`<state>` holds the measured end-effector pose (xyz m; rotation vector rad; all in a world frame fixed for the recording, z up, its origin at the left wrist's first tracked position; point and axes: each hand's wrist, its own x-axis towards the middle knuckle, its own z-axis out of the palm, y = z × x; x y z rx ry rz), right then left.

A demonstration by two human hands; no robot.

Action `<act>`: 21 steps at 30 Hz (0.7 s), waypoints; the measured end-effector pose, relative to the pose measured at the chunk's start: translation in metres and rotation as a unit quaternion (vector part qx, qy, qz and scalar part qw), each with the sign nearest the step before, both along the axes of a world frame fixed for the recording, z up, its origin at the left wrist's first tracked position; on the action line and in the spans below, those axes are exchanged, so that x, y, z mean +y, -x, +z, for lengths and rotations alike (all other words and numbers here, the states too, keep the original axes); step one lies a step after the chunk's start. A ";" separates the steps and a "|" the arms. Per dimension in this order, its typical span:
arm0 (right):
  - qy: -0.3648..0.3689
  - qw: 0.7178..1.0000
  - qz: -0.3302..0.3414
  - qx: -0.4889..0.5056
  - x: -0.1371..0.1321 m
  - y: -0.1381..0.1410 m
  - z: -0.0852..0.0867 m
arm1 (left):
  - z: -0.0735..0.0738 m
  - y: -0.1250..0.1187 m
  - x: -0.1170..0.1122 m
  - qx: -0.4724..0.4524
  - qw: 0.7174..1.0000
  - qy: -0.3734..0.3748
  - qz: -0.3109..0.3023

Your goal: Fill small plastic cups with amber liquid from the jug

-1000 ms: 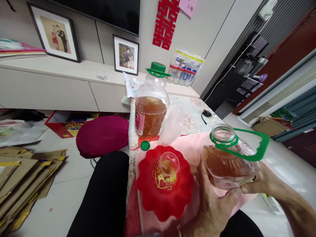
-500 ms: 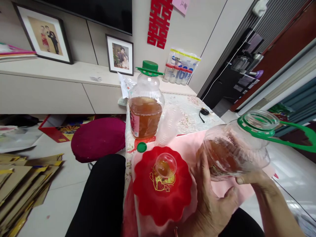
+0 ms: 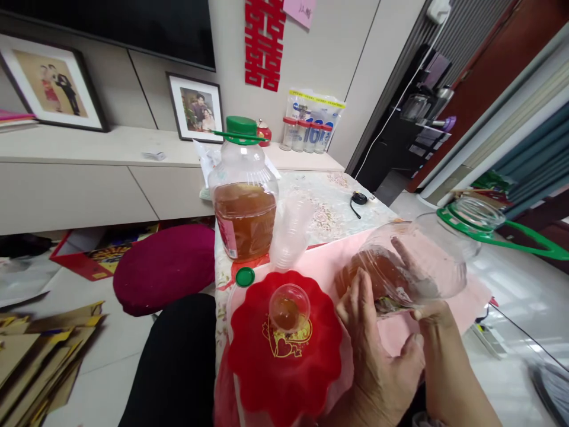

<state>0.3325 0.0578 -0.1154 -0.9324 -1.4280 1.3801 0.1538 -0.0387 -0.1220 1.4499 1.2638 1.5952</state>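
While both bare hands support it, an open jar of amber-brown liquid lies tipped on its side at the right, above a pink mat, its uncapped mouth and green handle pointing right and its liquid pooled toward the base. The left hand rests its fingers, close together, against the base end, with the thumb spread away from the plastic. The right hand has its thumb against the jar's underside; its fingers appear to be clamped around the far side, though the clear wall blurs them. To the left of the hands, a red scalloped tray with a gold heart design holds a small clear cup containing some brownish liquid. Just beyond the tray's upper left edge lies a green cap. Behind these, a second, capped jar, also part-filled with brown liquid, stands upright beside a leaning stack of clear cups.
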 end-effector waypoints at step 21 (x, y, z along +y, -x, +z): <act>0.021 0.990 0.038 0.134 -0.006 0.016 -0.005 | -0.023 0.006 0.004 0.054 0.998 -0.034 0.015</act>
